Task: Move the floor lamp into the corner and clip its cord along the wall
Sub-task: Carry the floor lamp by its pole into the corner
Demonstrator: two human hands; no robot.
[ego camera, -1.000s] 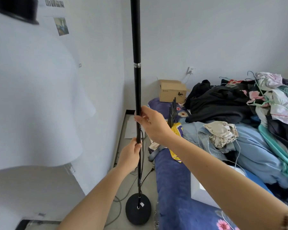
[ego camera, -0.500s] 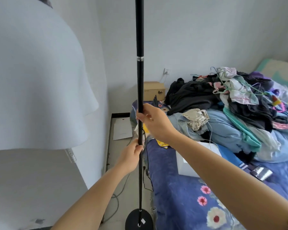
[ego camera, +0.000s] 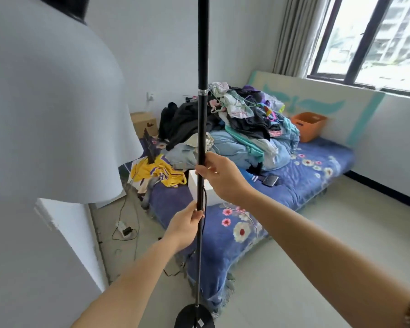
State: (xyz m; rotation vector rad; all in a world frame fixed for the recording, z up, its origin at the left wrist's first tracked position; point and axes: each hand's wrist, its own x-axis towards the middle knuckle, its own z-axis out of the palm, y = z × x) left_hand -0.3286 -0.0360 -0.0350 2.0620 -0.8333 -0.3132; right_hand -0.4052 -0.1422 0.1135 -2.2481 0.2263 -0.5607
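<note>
The floor lamp's black pole (ego camera: 202, 119) stands upright in the middle of the view, its round black base (ego camera: 194, 317) at the bottom edge. Its big white shade (ego camera: 48, 107) fills the upper left. My right hand (ego camera: 219, 177) grips the pole at mid height. My left hand (ego camera: 187, 223) grips it just below. A thin black cord (ego camera: 204, 197) hangs beside the pole between my hands. More cord (ego camera: 133, 223) trails across the floor near the wall.
A low mattress with a blue flowered cover (ego camera: 282, 202) lies right behind the pole, piled with clothes (ego camera: 237, 124). A cardboard box (ego camera: 145, 123) and wall socket (ego camera: 150, 96) sit in the far corner. An orange bin (ego camera: 308, 125) stands by the window. White wall edge (ego camera: 67, 233) on the left.
The view has swung to the right and backed away from the corner; the window and orange bin have come into sight. Both hands keep their grip on the pole.
</note>
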